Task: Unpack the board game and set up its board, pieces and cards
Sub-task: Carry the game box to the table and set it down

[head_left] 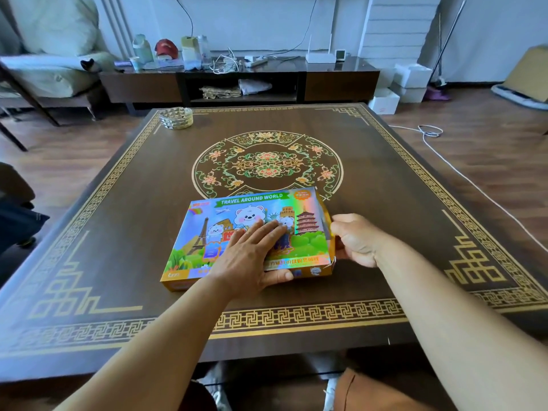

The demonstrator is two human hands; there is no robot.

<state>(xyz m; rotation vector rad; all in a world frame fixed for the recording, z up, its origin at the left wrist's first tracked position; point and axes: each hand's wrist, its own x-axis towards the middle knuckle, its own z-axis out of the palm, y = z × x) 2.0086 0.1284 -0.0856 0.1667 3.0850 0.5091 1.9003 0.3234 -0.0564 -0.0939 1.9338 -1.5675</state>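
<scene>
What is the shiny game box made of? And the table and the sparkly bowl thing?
The game box looks like thin cardboard with holographic foil print: rainbow glare, creased corners. The table seems wood or wood-look laminate, glossy, with grain and gold printed patterns. The faceted dish, maybe an ashtray, looks like cut glass or metal; hard to tell.

We see a dark patterned table; a faceted glass ashtray sits at its far left corner. Beyond the table stands a low cabinet; right of the table, a white cable crosses the floor.
</scene>
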